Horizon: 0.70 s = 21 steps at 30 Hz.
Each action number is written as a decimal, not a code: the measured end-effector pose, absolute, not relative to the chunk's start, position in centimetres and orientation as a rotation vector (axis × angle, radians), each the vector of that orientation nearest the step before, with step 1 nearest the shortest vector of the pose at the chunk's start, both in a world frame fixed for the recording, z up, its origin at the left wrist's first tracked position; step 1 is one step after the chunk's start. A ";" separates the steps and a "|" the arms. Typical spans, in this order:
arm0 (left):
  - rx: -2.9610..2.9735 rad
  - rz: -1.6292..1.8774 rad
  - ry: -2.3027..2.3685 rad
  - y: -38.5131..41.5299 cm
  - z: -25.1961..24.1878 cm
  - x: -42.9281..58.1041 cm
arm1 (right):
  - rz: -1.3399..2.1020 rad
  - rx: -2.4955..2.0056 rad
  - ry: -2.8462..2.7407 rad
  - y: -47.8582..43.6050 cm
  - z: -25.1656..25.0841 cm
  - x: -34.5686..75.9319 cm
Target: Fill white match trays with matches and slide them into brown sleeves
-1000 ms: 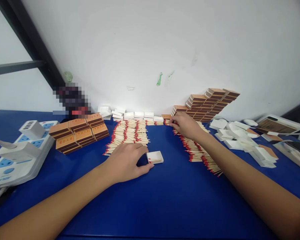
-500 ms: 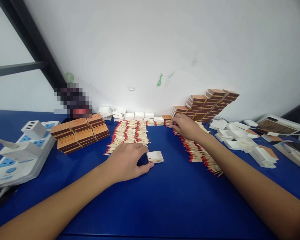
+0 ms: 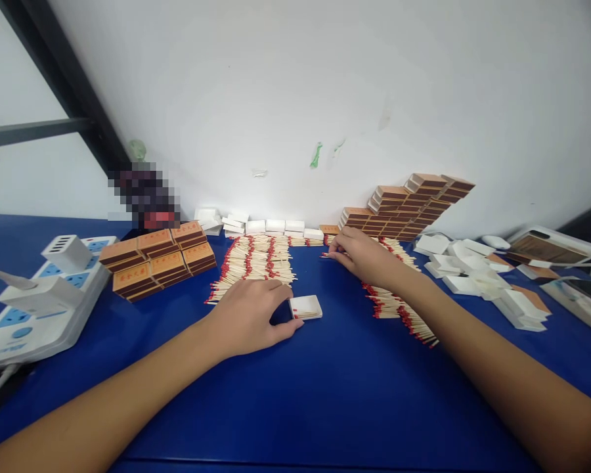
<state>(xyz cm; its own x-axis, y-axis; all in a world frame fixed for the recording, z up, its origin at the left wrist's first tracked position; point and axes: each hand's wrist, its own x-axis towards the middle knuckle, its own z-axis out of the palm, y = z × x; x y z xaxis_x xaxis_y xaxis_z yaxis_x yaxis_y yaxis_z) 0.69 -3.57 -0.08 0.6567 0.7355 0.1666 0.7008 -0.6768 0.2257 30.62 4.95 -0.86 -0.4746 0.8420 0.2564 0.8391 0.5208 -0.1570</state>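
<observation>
On the blue desk (image 3: pixel 295 401), midway between its left and right edges, a white matchbox tray (image 3: pixel 307 306) holds a few matches; the left hand (image 3: pixel 251 316) has its grip closed around the tray's left end, thumb on the near side. Toward the far edge, the right hand (image 3: pixel 362 255) pinches red-tipped matches (image 3: pixel 325 255) between thumb and fingers; their number is unclear. Loose matches (image 3: pixel 256 257) spread beyond the left hand, with another pile (image 3: pixel 388 304) under the right forearm. Stacked matchboxes (image 3: pixel 398 213) stand along the far edge, against the wall (image 3: pixel 276 98).
</observation>
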 end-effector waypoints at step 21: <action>2.737 0.345 1.204 -3.5 0.2 0.8 | 0.134 -1.393 -2.518 3.5 -1.0 30.4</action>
<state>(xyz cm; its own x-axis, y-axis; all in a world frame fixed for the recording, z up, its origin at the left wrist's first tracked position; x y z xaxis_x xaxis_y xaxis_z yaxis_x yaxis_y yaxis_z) 0.83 -3.54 0.20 0.6552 0.7394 0.1550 0.7094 -0.6727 0.2103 30.37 3.55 -1.02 -0.5063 0.8431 0.1814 0.8190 0.5359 -0.2049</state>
